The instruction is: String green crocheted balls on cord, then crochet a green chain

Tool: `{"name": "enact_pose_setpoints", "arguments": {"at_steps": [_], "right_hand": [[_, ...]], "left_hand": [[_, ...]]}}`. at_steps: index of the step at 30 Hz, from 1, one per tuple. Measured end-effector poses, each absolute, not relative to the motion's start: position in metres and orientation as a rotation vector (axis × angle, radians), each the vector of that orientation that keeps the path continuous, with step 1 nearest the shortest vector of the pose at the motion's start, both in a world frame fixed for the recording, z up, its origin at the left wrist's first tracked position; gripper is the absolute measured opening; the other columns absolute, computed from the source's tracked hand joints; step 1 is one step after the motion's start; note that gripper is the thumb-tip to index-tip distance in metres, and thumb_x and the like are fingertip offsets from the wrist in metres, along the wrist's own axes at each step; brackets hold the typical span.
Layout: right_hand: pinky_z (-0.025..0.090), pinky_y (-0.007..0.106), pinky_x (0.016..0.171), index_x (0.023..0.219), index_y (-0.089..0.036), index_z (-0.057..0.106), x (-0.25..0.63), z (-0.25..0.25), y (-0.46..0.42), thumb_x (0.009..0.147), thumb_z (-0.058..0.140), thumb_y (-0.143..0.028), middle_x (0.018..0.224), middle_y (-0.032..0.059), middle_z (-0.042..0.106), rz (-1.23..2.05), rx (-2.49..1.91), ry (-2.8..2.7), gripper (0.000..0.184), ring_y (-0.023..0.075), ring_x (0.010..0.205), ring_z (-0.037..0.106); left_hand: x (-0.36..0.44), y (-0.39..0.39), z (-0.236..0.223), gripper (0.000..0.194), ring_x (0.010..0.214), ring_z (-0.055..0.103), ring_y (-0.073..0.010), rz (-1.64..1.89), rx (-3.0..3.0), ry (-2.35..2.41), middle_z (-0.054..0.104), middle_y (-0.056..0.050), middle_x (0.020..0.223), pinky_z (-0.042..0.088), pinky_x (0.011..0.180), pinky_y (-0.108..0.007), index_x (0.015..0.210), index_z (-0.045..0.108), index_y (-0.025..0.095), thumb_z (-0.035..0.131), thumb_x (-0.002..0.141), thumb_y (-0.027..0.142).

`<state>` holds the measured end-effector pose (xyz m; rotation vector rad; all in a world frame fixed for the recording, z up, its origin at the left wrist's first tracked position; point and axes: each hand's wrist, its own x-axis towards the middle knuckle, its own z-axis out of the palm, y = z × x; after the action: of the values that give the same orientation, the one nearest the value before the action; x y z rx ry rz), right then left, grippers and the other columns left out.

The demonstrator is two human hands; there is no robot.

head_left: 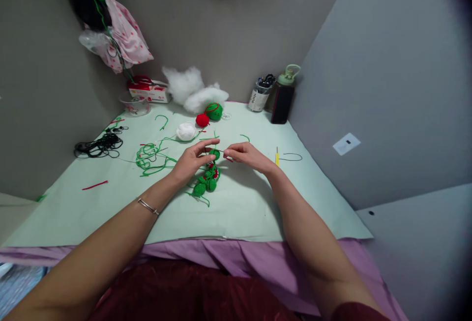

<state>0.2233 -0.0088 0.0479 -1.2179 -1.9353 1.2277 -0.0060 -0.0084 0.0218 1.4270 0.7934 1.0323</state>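
A green crocheted piece with red and white parts [210,184] hangs down beneath my hands to the table. My left hand [193,160] pinches its upper end between thumb and fingers. Just to the right, my right hand [245,156] is closed, thumb against fingertips, on a thin needle-like tool [220,151] that reaches to the green work. The tool's exact kind is too small to make out. A short red strand shows under the right fingertips. Loose green yarn [149,159] lies tangled left of my left hand.
Behind my hands are a white yarn ball [186,131], a red ball [202,120], a green ball [214,111] and white stuffing [206,99]. Black cord [101,144] lies left. A yellow-handled tool [277,158] lies right. A bottle [288,77], phone [282,104] and pen cup [259,97] stand behind.
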Motion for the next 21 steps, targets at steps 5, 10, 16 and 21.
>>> {"name": "enact_pose_setpoints", "arguments": {"at_steps": [5, 10, 16, 21], "right_hand": [[0.023, 0.028, 0.06, 0.076, -0.017, 0.067, 0.219, 0.049, -0.01, 0.09, 0.063, -0.062, 0.066, -0.0048, 0.042, 1.249, -1.22, -1.91, 0.047, 0.0111, 0.063, 0.032], [0.023, 0.029, 0.06, 0.069, -0.017, 0.062, 0.217, 0.051, -0.012, 0.089, 0.065, -0.058, 0.063, -0.0051, 0.04, 1.24, -1.209, -1.879, 0.046, 0.0107, 0.062, 0.03], [0.026, 0.029, 0.061, 0.078, -0.018, 0.068, 0.225, 0.048, -0.005, 0.088, 0.064, -0.061, 0.065, -0.0031, 0.05, 0.996, -1.354, -1.842, 0.045, 0.0128, 0.063, 0.039], [0.036, 0.034, 0.074, 0.097, -0.021, 0.075, 0.235, 0.035, 0.001, 0.094, 0.06, -0.048, 0.094, 0.0097, 0.072, 0.296, -1.919, -1.846, 0.031, 0.0241, 0.086, 0.059]], "left_hand": [[-0.005, -0.01, 0.023, 0.047, 0.101, 0.063, -0.0205, 0.952, 1.453, 0.786, 0.07, -0.008, 0.125, 0.053, 0.088, -0.033, 0.126, 0.076, 0.026, 0.079, 0.079, 0.026], [-0.004, -0.01, 0.021, 0.048, 0.102, 0.063, -0.0219, 0.95, 1.445, 0.79, 0.072, -0.008, 0.119, 0.053, 0.089, -0.035, 0.125, 0.077, 0.026, 0.08, 0.077, 0.026], [-0.005, -0.008, 0.021, 0.053, 0.097, 0.063, -0.0191, 0.994, 1.358, 0.808, 0.071, -0.007, 0.125, 0.052, 0.086, -0.032, 0.128, 0.074, 0.026, 0.084, 0.076, 0.032], [-0.006, -0.005, 0.021, 0.062, 0.089, 0.063, -0.0159, 1.056, 1.176, 0.912, 0.072, -0.008, 0.118, 0.051, 0.086, -0.03, 0.13, 0.072, 0.019, 0.087, 0.073, 0.038]]}}
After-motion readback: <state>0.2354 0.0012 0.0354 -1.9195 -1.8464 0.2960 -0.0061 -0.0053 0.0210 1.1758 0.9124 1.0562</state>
